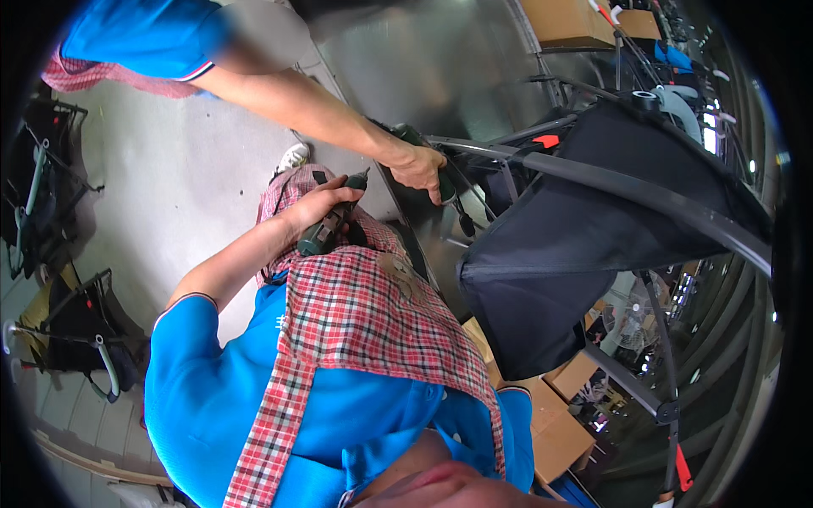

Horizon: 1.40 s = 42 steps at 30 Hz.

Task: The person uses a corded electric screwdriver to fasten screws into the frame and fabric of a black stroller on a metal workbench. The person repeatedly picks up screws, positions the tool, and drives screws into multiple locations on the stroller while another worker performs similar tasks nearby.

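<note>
My left hand (317,206) is closed around a dark green and black power screwdriver (322,235), held in front of my checked apron. The tool's narrow tip points up and away from me. My right hand does not show; the right sleeve (518,408) disappears behind the black fabric of a folding frame. That fabric (584,229) hangs from a dark metal tube (644,190) on my right, which looks like part of a stroller. Across from me, a co-worker's hand (417,172) grips another dark green tool (446,184) close to the frame's end.
A metal-topped workbench (423,68) lies beyond the co-worker's arm. Cardboard boxes (555,427) stand low on the right, and another box (563,24) is at the far edge. More black folding frames (93,326) stand on the floor at the left.
</note>
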Available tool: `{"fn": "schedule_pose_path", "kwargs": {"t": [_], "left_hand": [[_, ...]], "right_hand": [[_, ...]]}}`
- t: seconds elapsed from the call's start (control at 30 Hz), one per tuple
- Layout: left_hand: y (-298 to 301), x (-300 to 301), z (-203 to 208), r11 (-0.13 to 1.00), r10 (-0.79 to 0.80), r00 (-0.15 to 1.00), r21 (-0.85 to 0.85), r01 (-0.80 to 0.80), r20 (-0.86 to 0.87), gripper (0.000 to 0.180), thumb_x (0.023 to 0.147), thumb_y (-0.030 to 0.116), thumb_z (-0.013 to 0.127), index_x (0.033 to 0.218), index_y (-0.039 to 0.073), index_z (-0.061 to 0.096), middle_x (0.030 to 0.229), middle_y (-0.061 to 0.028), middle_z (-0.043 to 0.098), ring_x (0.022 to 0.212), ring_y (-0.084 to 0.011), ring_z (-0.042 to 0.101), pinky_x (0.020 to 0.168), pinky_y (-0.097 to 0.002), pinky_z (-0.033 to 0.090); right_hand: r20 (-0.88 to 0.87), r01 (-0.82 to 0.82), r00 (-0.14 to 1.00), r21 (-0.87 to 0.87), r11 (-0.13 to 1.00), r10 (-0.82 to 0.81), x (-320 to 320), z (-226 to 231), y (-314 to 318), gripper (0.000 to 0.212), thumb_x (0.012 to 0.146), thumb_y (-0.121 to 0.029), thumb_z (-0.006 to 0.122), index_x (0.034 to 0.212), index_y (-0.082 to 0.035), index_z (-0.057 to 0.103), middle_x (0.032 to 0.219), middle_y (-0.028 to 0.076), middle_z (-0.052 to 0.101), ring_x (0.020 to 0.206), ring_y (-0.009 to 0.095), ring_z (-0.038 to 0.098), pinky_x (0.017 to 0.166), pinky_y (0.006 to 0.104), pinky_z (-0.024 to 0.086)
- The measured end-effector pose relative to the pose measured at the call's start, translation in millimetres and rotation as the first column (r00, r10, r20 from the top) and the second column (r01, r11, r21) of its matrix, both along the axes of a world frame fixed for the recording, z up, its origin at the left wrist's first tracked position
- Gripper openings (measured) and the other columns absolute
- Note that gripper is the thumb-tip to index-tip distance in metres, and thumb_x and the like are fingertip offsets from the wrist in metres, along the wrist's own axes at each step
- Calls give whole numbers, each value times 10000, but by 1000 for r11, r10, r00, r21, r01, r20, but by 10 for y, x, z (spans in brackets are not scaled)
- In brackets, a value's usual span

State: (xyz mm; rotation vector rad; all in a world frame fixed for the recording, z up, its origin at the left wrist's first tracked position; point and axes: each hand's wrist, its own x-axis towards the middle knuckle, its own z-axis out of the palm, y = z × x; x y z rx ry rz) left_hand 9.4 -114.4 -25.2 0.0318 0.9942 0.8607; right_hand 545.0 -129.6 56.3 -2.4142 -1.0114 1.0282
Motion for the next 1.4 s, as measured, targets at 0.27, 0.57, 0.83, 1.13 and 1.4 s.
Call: {"fn": "schedule_pose_path", "kwargs": {"t": [0.27, 0.57, 0.83, 1.13, 1.4], "left_hand": [[-339, 234, -358, 993, 118, 993, 14, -118, 11, 950, 878, 293, 698, 1602, 60, 129, 1103, -129, 615, 603, -157, 585, 546, -283, 520], [-743, 446, -384, 975, 220, 970, -10, -220, 102, 921, 893, 258, 682, 1591, 19, 129, 1168, -91, 595, 907, -150, 586, 642, -277, 558], [-776, 495, -380, 965, 259, 958, -8, -260, 121, 927, 887, 259, 702, 1592, 31, 145, 1108, -80, 581, 911, -140, 589, 627, -268, 561], [-757, 420, -312, 977, 210, 976, 16, -211, 52, 895, 903, 258, 663, 1583, 2, 139, 1141, -91, 636, 868, -143, 610, 667, -279, 557], [-684, 457, -384, 977, 211, 977, 34, -210, -29, 824, 874, 181, 683, 1547, -20, 254, 1022, -121, 676, 739, -160, 652, 651, -292, 549]], "right_hand": [[-30, -538, 840, 70, 840, 541, -1815, -218, 1171, 495, 1032, -389, 466, 1317, 2, 575, 1257, 135, 632, 1142, 247, 604, 1017, 395, 464], [-43, -960, 213, 176, 218, 976, -5118, -1451, 1893, 505, 1031, -398, 477, 1329, -1, 566, 1258, 127, 631, 1143, 241, 604, 1014, 387, 468], [-81, -877, 428, 203, 436, 900, -3647, -1012, 1702, 515, 1029, -407, 487, 1339, -3, 558, 1260, 120, 631, 1143, 236, 604, 1010, 380, 472], [18, -123, 992, 215, 969, 122, -3, 301, 878, 526, 1027, -417, 499, 1351, -6, 550, 1261, 112, 630, 1143, 231, 604, 1007, 373, 477], [-331, 141, 944, 377, 915, -9, 376, 22, 1143, 537, 1025, -426, 509, 1361, -8, 542, 1262, 106, 629, 1143, 226, 604, 1004, 366, 481]]}}
